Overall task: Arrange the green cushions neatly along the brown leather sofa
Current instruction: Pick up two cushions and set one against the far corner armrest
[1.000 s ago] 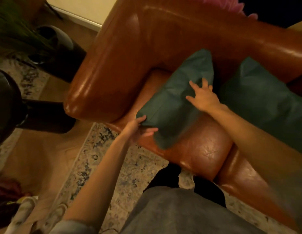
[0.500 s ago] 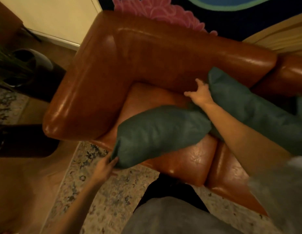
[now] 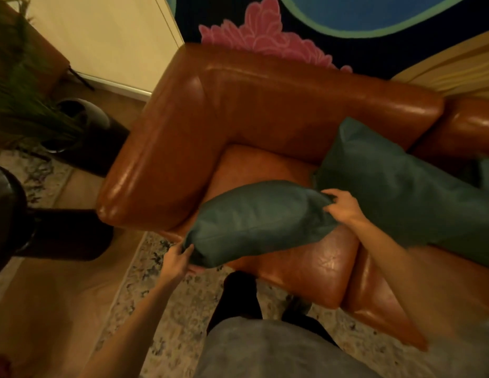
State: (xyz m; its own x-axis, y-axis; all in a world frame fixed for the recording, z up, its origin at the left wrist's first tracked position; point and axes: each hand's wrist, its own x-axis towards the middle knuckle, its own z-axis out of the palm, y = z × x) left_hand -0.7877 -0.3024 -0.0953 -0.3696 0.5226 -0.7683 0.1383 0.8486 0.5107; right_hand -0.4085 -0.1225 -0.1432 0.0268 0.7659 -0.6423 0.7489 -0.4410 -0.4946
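Observation:
A dark green cushion (image 3: 259, 222) lies crosswise over the front of the brown leather sofa's (image 3: 278, 105) end seat. My left hand (image 3: 177, 259) grips its lower left corner at the seat's front edge. My right hand (image 3: 343, 205) pinches its upper right corner. A second, larger green cushion (image 3: 396, 184) leans against the backrest to the right, just behind my right hand. The edge of a third green cushion (image 3: 487, 173) shows at the far right.
The sofa's thick armrest (image 3: 156, 165) stands left of the seat. A dark pot with a grassy plant (image 3: 82, 124) and a dark round stool (image 3: 8, 214) sit on the floor to the left. A patterned rug (image 3: 156, 309) lies under my feet.
The held cushion has come off the backrest and turned crosswise, low over the seat front. My right hand moved from the second cushion's edge to the held cushion's right corner.

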